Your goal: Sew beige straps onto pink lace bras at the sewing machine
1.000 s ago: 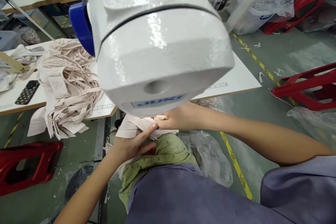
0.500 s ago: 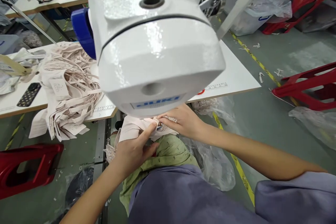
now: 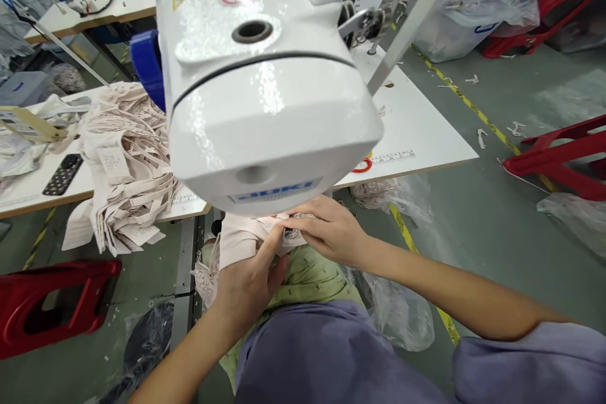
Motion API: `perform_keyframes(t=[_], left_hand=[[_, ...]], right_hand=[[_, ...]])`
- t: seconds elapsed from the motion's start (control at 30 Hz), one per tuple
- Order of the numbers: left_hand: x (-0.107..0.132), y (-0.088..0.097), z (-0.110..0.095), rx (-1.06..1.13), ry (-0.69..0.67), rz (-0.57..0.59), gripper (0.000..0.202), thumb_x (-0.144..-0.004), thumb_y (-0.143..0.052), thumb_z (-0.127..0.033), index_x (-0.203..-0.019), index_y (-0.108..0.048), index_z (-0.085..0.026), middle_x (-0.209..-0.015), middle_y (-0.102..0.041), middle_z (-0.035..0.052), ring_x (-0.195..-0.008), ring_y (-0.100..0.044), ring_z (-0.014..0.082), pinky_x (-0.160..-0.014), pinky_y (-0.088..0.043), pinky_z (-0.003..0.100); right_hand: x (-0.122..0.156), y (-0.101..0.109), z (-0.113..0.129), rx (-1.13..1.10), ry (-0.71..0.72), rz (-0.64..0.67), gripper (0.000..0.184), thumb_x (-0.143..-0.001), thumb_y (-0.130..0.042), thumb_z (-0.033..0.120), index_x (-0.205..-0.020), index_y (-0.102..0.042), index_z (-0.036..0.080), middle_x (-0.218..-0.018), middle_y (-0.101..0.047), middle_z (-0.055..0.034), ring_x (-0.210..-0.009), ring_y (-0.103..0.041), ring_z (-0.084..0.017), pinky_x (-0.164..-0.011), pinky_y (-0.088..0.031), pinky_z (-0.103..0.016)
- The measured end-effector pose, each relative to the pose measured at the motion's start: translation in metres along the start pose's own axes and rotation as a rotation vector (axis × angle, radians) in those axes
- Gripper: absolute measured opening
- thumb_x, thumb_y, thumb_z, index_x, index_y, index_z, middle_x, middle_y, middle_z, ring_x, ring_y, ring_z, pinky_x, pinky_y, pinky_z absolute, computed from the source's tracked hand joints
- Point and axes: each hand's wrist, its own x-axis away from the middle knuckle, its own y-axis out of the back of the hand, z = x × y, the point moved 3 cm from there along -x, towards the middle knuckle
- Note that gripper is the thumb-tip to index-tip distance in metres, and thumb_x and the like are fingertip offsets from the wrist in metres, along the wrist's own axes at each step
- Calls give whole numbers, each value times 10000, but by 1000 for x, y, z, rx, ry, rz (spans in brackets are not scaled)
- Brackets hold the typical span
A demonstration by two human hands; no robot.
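The beige fabric piece (image 3: pixel 237 241) lies just at the near side of the white sewing machine head (image 3: pixel 274 132), below its nose; its long axis seems to run left to right across the front of the head, with a flat, smooth end hanging toward the wearer at the left and a lacy part at the right; its far edge is hidden behind the head.

The left hand (image 3: pixel 250 278) grips the fabric from the near left of the head, thumb on top; the right hand (image 3: pixel 334 233) pinches it from the near right; the fingertips meet on the cloth, so the hands are together there.

Room is tight between the head and the green cloth (image 3: pixel 312 278) on the lap; right of the head, the white tabletop (image 3: pixel 435 132) runs out to a sharp corner with floor beyond its edge.

The head is glossy, hard and rounded; left of it, a soft heap of beige straps and panels (image 3: pixel 125 170) spills over the table edge; a dotted phone (image 3: pixel 63 174) lies farther left.
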Motion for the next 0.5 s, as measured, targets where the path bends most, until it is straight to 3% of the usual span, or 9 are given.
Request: perform_keyframes(t=[0.13, 0.27, 0.37, 0.5], left_hand=[[-1, 7, 13, -57, -130, 130, 545, -945, -562, -318, -1475, -452, -259, -1054, -701, 102, -966, -661, 251, -796, -524, 296], [-5, 14, 20, -130, -223, 140, 495, -959, -523, -274, -1452, -480, -279, -1035, -706, 89, -920, -661, 213, -737, -513, 254], [-8, 14, 14, -188, -173, 146, 468, -959, -507, -268, -1427, -513, -260, -1001, -705, 91, -859, -659, 194, -663, -492, 222], [-11, 15, -1, -168, -55, 154, 436, -941, -505, -266, -1372, -572, -256, -931, -694, 79, -765, -641, 175, -671, -497, 232]], right_hand=[[-5, 1, 0, 133, 52, -2, 253, -918, -528, 138, -1011, -716, 281, -996, -732, -27, -1044, -604, -195, -912, -450, -359], [-7, 2, 2, 135, 6, -12, 253, -903, -534, 133, -956, -734, 278, -901, -711, -30, -967, -606, -187, -869, -451, -341], [-1, 0, 0, -51, -200, 30, 246, -925, -507, 173, -980, -728, 265, -885, -683, -47, -865, -606, -183, -813, -468, -343], [4, -14, -15, -579, -636, 108, 286, -1001, -412, 335, -1169, -613, 220, -778, -634, -17, -571, -539, -129, -567, -461, -268]])
